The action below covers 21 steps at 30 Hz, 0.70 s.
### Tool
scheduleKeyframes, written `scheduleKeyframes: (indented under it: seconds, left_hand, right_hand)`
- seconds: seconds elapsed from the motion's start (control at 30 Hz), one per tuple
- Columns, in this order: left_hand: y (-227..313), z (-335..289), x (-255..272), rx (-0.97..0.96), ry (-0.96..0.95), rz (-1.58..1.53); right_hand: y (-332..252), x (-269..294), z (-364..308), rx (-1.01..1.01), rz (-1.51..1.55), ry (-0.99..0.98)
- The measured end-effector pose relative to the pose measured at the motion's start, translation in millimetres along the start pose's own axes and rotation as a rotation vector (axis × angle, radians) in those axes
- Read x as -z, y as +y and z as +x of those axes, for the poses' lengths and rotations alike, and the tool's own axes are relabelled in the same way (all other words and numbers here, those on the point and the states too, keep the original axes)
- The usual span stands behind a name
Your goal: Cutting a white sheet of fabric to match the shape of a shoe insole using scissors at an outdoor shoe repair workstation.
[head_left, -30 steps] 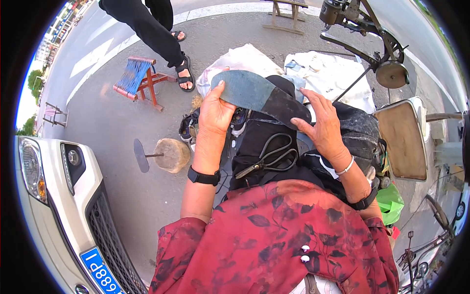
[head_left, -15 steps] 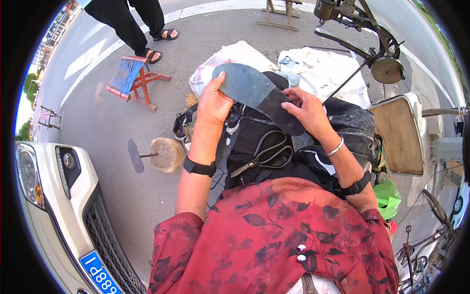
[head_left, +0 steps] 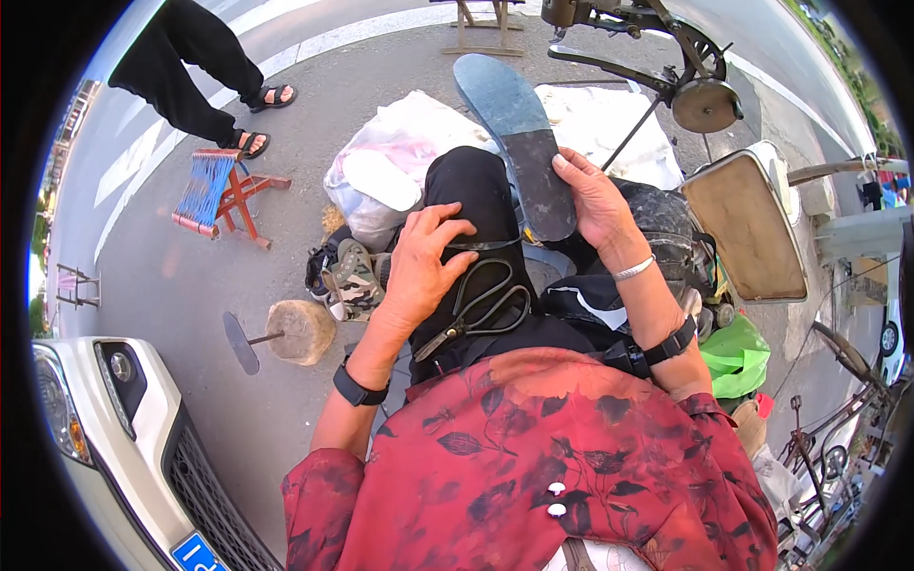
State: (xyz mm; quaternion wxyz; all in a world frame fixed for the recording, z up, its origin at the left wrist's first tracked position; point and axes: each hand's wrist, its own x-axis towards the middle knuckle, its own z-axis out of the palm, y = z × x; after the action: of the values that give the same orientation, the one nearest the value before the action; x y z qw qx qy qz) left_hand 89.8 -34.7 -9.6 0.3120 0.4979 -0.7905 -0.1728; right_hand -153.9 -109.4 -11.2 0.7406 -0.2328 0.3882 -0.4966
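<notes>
My right hand (head_left: 600, 202) pinches the heel end of an insole (head_left: 509, 124), thumb on its face. The insole is blue-grey at the toe and nearly black at the heel, and it stands tilted with its toe end pointing away from me. My left hand (head_left: 426, 266) is over my black-trousered thigh, fingers apart, with nothing visible in its grasp. A thin dark strip (head_left: 490, 246) lies by its fingertips; I cannot tell whether they touch it. Large dark-handled scissors (head_left: 476, 309) rest on my lap, just right of that hand.
White bags (head_left: 400, 143) lie ahead, with shoes (head_left: 357, 278) left of my knees. A stone-based metal last (head_left: 301, 331) stands further left, near a parked car (head_left: 124, 419). Beyond is a folding stool (head_left: 224, 195) beside a standing person (head_left: 195, 71). A hand-cranked sewing machine (head_left: 657, 57) is at far right.
My left hand has let go of the insole's toe end and moved down to my thigh. My right hand still holds the insole, now turned more upright. The view has shifted slightly.
</notes>
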Motion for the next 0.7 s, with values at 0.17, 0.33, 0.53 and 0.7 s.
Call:
scheduleKeyframes:
  seconds: [0.17, 0.33, 0.53, 0.7]
  left_hand:
    - [-0.3, -10.8, -1.1, 0.054, -0.002, -0.049]
    - [-32.3, -38.8, 28.0, 0.415, 0.007, -0.045]
    - [-44.8, -34.6, 49.2, 0.632, 0.156, -0.796]
    - [-15.6, 27.6, 20.6, 0.528, 0.125, -1.384]
  right_hand:
    - [-3.1, -7.5, -4.0, -0.059, 0.079, -0.116]
    - [-2.5, -1.2, -12.0, -0.143, 0.175, -0.273]
    - [24.7, -20.2, -19.2, -0.317, 0.321, -0.627]
    - [32.1, -34.6, -26.5, -0.39, 0.301, -0.747]
